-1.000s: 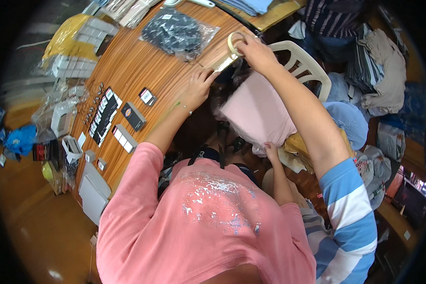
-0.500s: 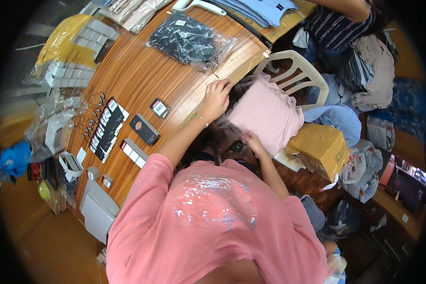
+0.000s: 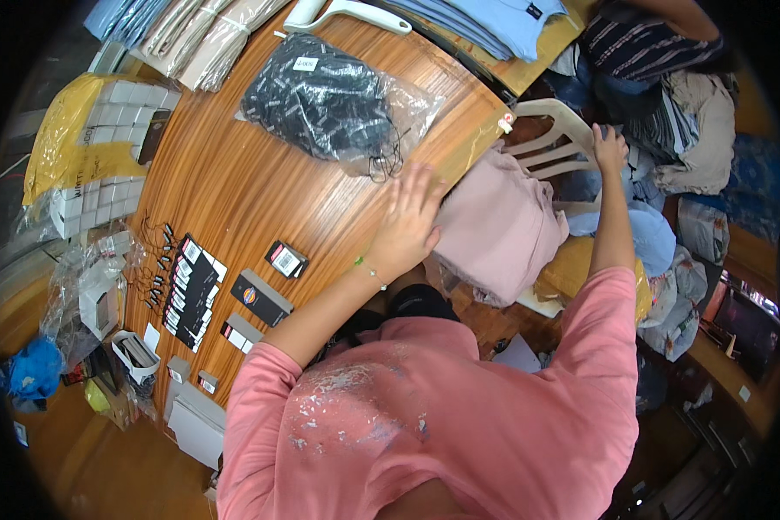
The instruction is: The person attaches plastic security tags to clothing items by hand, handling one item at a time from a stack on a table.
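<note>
Right hand (image 3: 611, 149) has moved up from beside the pink cloth (image 3: 498, 227) to the back of the white chair (image 3: 569, 121), right of the middle top; I can't tell if it grips. Left hand (image 3: 410, 227) holds nothing, fingers spread at the edge of the brown table (image 3: 208, 165), mid-frame. Pink cloth sits on the chair, right of center.

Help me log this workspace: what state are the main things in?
Black lumpy bundle, bagged in clear plastic
Pale pink cloth pile, stacked
Cream slatted plastic chair, upright
Light blue fabric shirts, folded, stacked
Beige cloth bundles, folded, wrapped
Left hand, open, fingers extended
Right hand, fingers bent, grip unclear
</note>
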A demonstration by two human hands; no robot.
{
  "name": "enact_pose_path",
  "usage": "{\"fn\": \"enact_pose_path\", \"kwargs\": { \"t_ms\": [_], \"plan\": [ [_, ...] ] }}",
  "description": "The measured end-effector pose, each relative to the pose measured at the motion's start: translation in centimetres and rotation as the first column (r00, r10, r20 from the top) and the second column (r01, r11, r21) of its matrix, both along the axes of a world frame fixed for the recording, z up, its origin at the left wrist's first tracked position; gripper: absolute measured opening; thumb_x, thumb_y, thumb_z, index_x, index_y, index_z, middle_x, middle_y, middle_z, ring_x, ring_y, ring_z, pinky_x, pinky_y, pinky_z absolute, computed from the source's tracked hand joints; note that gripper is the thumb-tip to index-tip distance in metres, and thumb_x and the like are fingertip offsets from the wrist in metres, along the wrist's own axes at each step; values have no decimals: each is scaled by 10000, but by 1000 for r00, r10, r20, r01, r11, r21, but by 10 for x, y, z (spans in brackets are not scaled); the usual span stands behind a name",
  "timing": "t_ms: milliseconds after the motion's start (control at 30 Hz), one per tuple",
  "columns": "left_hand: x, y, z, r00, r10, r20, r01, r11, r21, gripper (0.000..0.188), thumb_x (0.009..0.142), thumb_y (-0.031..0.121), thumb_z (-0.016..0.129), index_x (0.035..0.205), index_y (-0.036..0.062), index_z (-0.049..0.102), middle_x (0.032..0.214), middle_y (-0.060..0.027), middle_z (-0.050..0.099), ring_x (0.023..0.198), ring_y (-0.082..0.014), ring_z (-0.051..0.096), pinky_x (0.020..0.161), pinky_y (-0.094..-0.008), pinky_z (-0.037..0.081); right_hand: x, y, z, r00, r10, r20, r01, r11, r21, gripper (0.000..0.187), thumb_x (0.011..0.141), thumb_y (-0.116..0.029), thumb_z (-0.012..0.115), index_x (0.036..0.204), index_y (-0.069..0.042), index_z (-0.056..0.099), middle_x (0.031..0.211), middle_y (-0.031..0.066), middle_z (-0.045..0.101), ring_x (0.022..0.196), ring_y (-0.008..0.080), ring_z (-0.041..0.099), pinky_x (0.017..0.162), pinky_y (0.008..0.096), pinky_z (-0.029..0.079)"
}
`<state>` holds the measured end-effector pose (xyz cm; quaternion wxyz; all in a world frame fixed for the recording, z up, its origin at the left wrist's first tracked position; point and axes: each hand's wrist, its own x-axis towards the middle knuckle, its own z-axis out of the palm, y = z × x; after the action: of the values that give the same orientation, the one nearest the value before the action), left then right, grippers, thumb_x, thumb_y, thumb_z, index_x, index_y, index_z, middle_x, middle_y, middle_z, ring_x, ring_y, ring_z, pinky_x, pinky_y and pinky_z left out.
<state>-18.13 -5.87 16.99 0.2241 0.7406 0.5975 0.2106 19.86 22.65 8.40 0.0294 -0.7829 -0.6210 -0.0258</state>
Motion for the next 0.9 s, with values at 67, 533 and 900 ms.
{"fn": "enact_pose_path", "kwargs": {
  "t_ms": [67, 533, 900],
  "plan": [
    [-6, 26, -1, 990, -135, -29, 136, 990, 37, 658, 719, 175, 627, 1281, 2, 333, 1355, -192, 262, 1301, -349, 188, 1052, -488, 169, 1, 8, 4, 998, -59, 22, 62, 974, -217, 618, 819, -622, 348, 1215, -165, 476, 1243, 198, 454, 1180, 402, 368, 948, 476, 310],
    [-9, 56, -27, 971, -175, -161, 206, 958, 201, 593, 700, 180, 590, 1236, 21, 392, 1286, -160, 364, 1248, -302, 301, 1036, -450, 245, 16, -3, -31, 993, 107, 59, -96, 982, -165, 650, 830, -644, 284, 1039, -92, 556, 1070, 206, 574, 1024, 403, 515, 854, 491, 389],
    [-9, 49, -34, 980, -136, -144, 173, 943, 284, 592, 678, 156, 607, 1222, 35, 409, 1275, -149, 381, 1238, -291, 324, 1037, -439, 260, 30, 12, -41, 999, 46, -12, -47, 980, -193, 699, 807, -686, 247, 1136, -139, 533, 1135, 186, 552, 1097, 397, 474, 910, 472, 365]
  ]
}}
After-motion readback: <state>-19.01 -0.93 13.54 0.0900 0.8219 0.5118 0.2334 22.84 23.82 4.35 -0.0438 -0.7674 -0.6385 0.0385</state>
